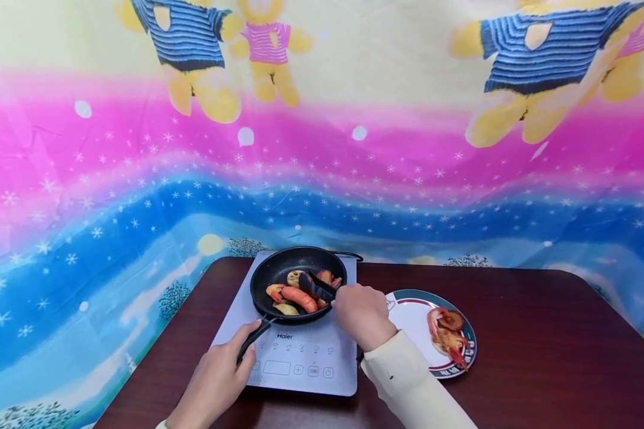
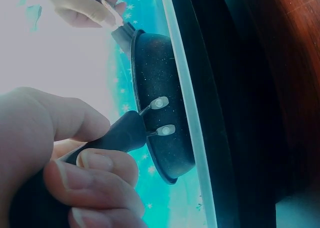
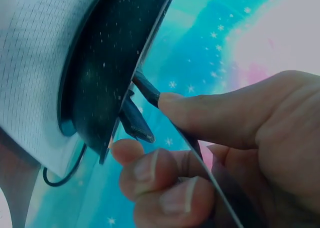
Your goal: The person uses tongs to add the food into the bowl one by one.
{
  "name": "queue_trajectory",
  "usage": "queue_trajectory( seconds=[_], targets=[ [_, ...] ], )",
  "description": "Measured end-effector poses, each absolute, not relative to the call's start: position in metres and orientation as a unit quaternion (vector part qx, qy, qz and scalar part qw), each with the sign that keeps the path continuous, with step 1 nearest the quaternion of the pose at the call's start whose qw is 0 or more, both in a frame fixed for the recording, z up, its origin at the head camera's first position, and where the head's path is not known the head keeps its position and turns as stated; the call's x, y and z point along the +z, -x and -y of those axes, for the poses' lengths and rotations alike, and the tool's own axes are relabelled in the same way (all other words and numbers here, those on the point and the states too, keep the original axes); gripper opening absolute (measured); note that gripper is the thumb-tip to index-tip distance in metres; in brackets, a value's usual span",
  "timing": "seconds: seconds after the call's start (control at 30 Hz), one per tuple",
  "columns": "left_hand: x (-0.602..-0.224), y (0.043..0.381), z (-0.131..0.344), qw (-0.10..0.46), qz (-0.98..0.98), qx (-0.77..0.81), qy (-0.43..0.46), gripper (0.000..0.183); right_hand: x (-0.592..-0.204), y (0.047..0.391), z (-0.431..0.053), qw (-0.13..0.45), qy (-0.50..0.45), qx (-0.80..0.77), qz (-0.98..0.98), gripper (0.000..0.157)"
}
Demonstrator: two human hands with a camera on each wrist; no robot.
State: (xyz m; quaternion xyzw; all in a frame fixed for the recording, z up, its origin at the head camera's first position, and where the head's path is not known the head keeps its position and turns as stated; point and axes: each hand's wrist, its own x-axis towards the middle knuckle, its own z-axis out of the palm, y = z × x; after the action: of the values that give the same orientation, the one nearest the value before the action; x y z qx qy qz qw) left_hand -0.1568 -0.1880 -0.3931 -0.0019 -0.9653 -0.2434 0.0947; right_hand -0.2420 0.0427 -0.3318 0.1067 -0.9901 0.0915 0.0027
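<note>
My left hand [image 1: 217, 369] grips the black handle of a small black frying pan [image 1: 257, 277], fingers curled round it in the left wrist view. The pan sits on a white induction cooker [image 1: 233, 333]. My right hand [image 1: 364, 313] is at the pan's right rim, holding what look like tongs [image 3: 147, 90] with dark ends and a metal edge. Their ends reach into the pan among the food. Inside lie a reddish-orange sausage-like piece [image 1: 299, 298], a lotus root slice [image 1: 295, 277], a shrimp [image 1: 275, 291], a yellowish slice [image 1: 286, 309] and other reddish pieces partly hidden by the tongs.
Right of the cooker stands a white plate [image 1: 412, 325] with a green and red rim, holding shrimp and a brown round slice [image 1: 451, 320]. A black cord [image 1: 354, 256] runs behind the pan. A patterned cloth [image 1: 322, 167] hangs behind the dark wooden table [image 1: 547, 345].
</note>
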Motion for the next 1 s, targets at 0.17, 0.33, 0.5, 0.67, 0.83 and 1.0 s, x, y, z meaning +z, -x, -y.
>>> queue_trajectory(
  seconds=[0.17,0.33,0.5,0.67,0.83,1.0],
  targets=[
    [-0.395,0.157,0.188,0.096,0.965,-0.244,0.003,0.040,-0.334,0.244,-0.038,-0.007,-0.109,0.088,0.990,0.030],
    [-0.396,0.156,0.189,0.104,0.965,-0.243,0.006,0.040,-0.336,0.243,-0.048,-0.015,-0.089,0.113,0.990,0.036],
    [-0.395,0.157,0.191,0.107,0.964,-0.242,0.011,0.040,-0.328,0.234,-0.081,0.004,-0.082,0.184,0.980,0.037],
    [-0.394,0.160,0.187,0.105,0.964,-0.244,0.022,0.041,-0.314,0.221,-0.137,0.043,-0.085,0.241,0.966,0.039],
    [-0.393,0.158,0.189,0.095,0.966,-0.240,0.010,0.041,-0.303,0.214,-0.186,0.067,-0.067,0.259,0.961,0.050],
    [-0.393,0.157,0.190,0.084,0.967,-0.241,0.001,0.042,-0.299,0.211,-0.222,0.067,-0.061,0.259,0.962,0.058]
  ],
)
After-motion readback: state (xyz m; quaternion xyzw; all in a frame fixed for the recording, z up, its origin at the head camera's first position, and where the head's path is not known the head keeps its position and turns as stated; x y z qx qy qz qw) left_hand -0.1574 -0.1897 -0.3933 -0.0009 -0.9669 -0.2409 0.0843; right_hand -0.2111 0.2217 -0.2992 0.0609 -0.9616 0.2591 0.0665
